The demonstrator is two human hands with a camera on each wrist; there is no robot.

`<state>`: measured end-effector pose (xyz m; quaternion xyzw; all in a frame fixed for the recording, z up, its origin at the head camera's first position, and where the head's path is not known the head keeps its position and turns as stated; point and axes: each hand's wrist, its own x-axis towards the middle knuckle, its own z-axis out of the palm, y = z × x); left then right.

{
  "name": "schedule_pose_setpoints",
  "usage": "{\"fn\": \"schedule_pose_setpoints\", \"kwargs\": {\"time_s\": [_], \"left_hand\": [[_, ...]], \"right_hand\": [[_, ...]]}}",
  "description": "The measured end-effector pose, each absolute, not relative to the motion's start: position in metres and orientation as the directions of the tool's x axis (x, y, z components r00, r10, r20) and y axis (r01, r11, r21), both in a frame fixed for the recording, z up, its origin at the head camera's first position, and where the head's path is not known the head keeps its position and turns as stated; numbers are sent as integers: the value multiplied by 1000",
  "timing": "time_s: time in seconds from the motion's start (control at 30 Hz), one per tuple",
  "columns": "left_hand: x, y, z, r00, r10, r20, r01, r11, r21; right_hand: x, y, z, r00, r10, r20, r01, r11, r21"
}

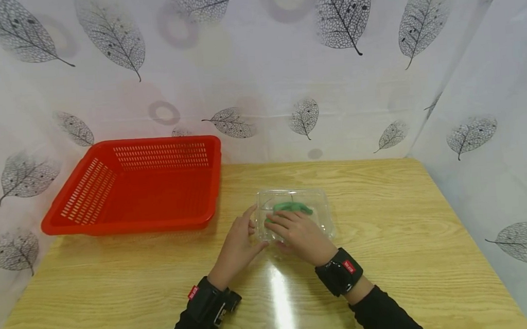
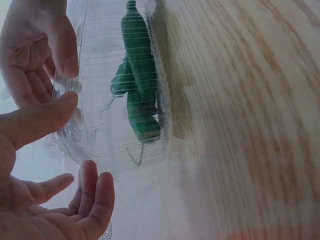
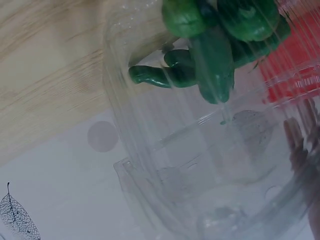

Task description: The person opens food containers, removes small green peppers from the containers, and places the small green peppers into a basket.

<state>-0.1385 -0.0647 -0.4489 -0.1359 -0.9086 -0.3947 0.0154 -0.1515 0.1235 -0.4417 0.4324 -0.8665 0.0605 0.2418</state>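
Note:
A clear plastic box (image 1: 321, 207) with its lid over it sits on the table in the middle of the head view. Several green peppers (image 1: 293, 206) lie inside, and they show through the ribbed wall in the left wrist view. My left hand (image 1: 237, 243) is at the box's left front corner, thumb near the front rim and fingers spread along the left side. Over the lid's front part lies my right hand (image 1: 299, 234), its fingers extended across the top and its thumb at the front rim. Close up, the right wrist view has the box wall (image 3: 145, 120) and peppers (image 3: 214, 70).
A red slotted plastic basket (image 1: 206, 210) stands left of the box at the back of the table. The wood-grain table (image 1: 404, 236) meets a white leaf-print cloth (image 1: 257, 82) behind and at the sides. Black bands (image 1: 339, 272) are worn on both wrists.

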Motion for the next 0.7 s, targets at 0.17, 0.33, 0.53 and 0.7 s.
{"fn": "schedule_pose_setpoints", "kwargs": {"time_s": [0.17,0.33,0.53,0.7], "left_hand": [[-139,-64,-447,-966,241,95,232,644,729],[-139,-63,-444,-972,229,50,194,668,719],[-140,-61,-442,-978,207,-9,141,698,702],[-140,-61,-442,-976,216,34,179,700,691]], "right_hand": [[-151,124,-441,-496,-725,477,-778,615,126],[-151,124,-442,-486,-725,488,-774,617,145],[-151,123,-447,-485,-719,498,-761,628,166],[-151,121,-450,-477,-714,512,-753,633,182]]}}
